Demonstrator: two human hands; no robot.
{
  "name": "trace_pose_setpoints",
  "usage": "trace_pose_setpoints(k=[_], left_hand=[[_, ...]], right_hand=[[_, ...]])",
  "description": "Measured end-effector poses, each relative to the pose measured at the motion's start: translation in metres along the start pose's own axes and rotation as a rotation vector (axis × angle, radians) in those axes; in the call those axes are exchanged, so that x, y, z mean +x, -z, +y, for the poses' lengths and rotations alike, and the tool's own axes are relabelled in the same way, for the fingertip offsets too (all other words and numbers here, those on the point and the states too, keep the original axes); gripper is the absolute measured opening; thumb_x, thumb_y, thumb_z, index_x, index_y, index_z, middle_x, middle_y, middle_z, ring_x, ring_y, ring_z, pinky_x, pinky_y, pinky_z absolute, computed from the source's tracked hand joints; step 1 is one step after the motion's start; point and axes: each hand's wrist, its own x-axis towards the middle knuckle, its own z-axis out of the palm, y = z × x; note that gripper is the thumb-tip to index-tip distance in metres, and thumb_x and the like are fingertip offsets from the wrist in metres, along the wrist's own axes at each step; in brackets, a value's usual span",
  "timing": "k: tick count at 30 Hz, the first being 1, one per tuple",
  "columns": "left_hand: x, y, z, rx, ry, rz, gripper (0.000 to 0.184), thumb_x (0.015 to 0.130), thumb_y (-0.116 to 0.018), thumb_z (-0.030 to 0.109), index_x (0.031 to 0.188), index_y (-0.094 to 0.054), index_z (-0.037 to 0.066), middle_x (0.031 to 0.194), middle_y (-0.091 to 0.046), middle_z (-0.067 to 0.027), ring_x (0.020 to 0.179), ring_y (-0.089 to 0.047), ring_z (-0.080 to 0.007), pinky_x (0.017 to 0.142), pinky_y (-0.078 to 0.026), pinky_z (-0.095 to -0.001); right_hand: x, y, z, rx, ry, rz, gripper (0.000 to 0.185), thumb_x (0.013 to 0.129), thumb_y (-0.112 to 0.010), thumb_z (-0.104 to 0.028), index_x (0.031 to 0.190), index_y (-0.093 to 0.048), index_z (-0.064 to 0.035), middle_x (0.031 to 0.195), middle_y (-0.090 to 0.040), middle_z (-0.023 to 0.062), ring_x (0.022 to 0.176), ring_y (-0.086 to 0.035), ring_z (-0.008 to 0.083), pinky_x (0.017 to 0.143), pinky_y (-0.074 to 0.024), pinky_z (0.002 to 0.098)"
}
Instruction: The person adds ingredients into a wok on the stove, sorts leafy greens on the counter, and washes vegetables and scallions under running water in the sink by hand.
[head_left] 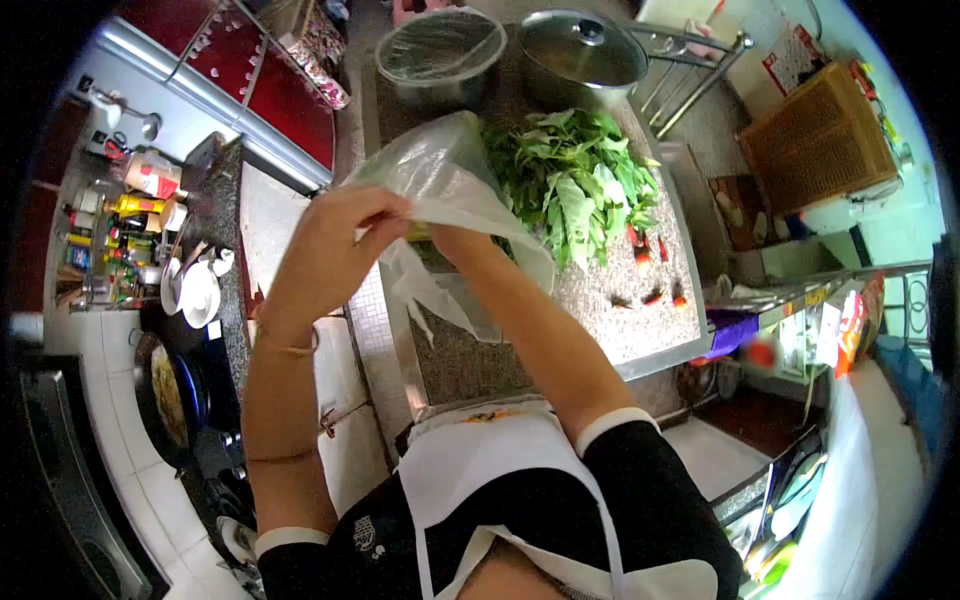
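Note:
My left hand [368,216] pinches the rim of a translucent plastic bag [445,160] and holds it up over the table. My right hand [452,240] reaches into the mouth of that bag. Its fingers are hidden behind the plastic, so what they hold, if anything, does not show. Right of the bag, and touching or close to it, lies a heap of leafy greens [575,190]. Several small red chillies [642,252] are scattered on the table [600,320] in front of the greens.
At the table's back stand a basin covered with plastic film [440,62] and a pot with a glass lid [583,60]. On the left, a counter carries a wok [165,390], white bowls [200,295] and bottles [135,215]. A metal rail [705,75] rises behind the table's right side.

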Motion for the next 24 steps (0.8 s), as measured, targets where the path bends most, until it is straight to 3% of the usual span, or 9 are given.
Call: trace_pose_setpoints(k=[5, 8, 10, 12, 15, 17, 20, 22, 24], left_hand=[[-0.004, -0.002, 0.004, 0.131, -0.088, 0.065, 0.012, 0.076, -0.060, 0.008, 0.084, -0.061, 0.000, 0.077, -0.058, -0.0129, 0.068, -0.056, -0.0255, 0.063, -0.044, -0.0314], [-0.013, -0.007, -0.003, 0.118, -0.073, 0.098, 0.011, 0.076, -0.061, 0.007, 0.085, -0.061, 0.000, 0.076, -0.058, -0.0121, 0.067, -0.055, -0.0232, 0.062, -0.044, -0.0307], [-0.015, -0.009, -0.006, 0.122, -0.088, 0.126, 0.011, 0.076, -0.060, 0.008, 0.084, -0.061, 0.000, 0.077, -0.059, -0.0121, 0.068, -0.056, -0.0239, 0.063, -0.044, -0.0315], [-0.018, -0.013, -0.006, 0.170, -0.074, 0.121, 0.012, 0.076, -0.061, 0.010, 0.084, -0.061, 0.001, 0.076, -0.059, -0.0115, 0.069, -0.057, -0.0241, 0.063, -0.044, -0.0317], [-0.021, -0.021, -0.005, 0.092, -0.040, 0.128, 0.012, 0.076, -0.061, 0.012, 0.083, -0.060, 0.001, 0.074, -0.059, -0.0110, 0.068, -0.057, -0.0230, 0.063, -0.044, -0.0312], [-0.021, -0.029, -0.011, 0.027, -0.015, 0.111, 0.013, 0.077, -0.061, 0.013, 0.082, -0.060, 0.001, 0.069, -0.056, -0.0107, 0.067, -0.056, -0.0225, 0.064, -0.044, -0.0312], [-0.023, -0.036, -0.016, 0.011, -0.011, 0.054, 0.015, 0.076, -0.062, 0.013, 0.086, -0.059, 0.001, 0.070, -0.054, -0.0104, 0.067, -0.054, -0.0222, 0.064, -0.044, -0.0312], [-0.031, -0.045, -0.015, -0.034, -0.060, 0.099, 0.019, 0.075, -0.064, 0.014, 0.091, -0.059, 0.003, 0.074, -0.053, -0.0097, 0.068, -0.052, -0.0216, 0.064, -0.044, -0.0308], [-0.042, -0.053, -0.005, 0.049, -0.152, 0.403, 0.025, 0.073, -0.067, 0.012, 0.095, -0.058, 0.005, 0.079, -0.054, -0.0096, 0.069, -0.053, -0.0210, 0.064, -0.044, -0.0311]], right_hand=[[-0.010, 0.052, -0.024, 0.080, -0.036, -0.258, 0.020, 0.079, -0.055, -0.017, 0.095, -0.061, -0.0080, 0.092, -0.061, 0.0144, 0.084, -0.057, 0.0301, 0.071, -0.0461, 0.0331], [-0.021, -0.021, 0.066, -0.038, 0.426, 0.115, 0.023, 0.076, -0.056, -0.009, 0.099, -0.059, -0.0064, 0.103, -0.058, 0.0157, 0.092, -0.056, 0.0301, 0.076, -0.0450, 0.0323], [-0.059, -0.007, 0.076, 0.325, 0.328, 0.033, 0.024, 0.078, -0.054, -0.007, 0.102, -0.056, -0.0046, 0.108, -0.055, 0.0144, 0.095, -0.055, 0.0288, 0.082, -0.0431, 0.0349], [-0.085, -0.003, 0.101, 0.459, 0.514, 0.110, 0.029, 0.082, -0.054, -0.014, 0.108, -0.052, -0.0024, 0.115, -0.050, 0.0112, 0.097, -0.053, 0.0273, 0.091, -0.0393, 0.0385], [-0.109, 0.022, 0.102, 1.180, 0.429, 0.241, 0.034, 0.078, -0.054, -0.022, 0.105, -0.050, -0.0006, 0.101, -0.056, 0.0162, 0.094, -0.055, 0.0291, 0.091, -0.0385, 0.0432], [-0.112, 0.060, 0.092, 1.106, 0.524, 0.348, 0.036, 0.075, -0.051, -0.022, 0.104, -0.048, 0.0000, 0.089, -0.058, 0.0174, 0.089, -0.055, 0.0308, 0.089, -0.0389, 0.0461], [-0.117, 0.096, 0.104, 1.125, 0.205, 0.522, 0.032, 0.072, -0.053, -0.024, 0.094, -0.048, -0.0006, 0.076, -0.055, 0.0149, 0.074, -0.055, 0.0294, 0.086, -0.0400, 0.0459], [-0.125, 0.113, 0.077, 0.896, 0.284, 0.615, 0.015, 0.086, -0.051, -0.019, 0.088, -0.048, -0.0039, 0.067, -0.047, 0.0074, 0.067, -0.050, 0.0213, 0.082, -0.0420, 0.0418], [-0.135, 0.121, 0.063, 0.914, 0.310, 0.683, 0.021, 0.090, -0.048, -0.026, 0.082, -0.045, -0.0063, 0.065, -0.043, 0.0041, 0.065, -0.045, 0.0172, 0.080, -0.0422, 0.0381]])
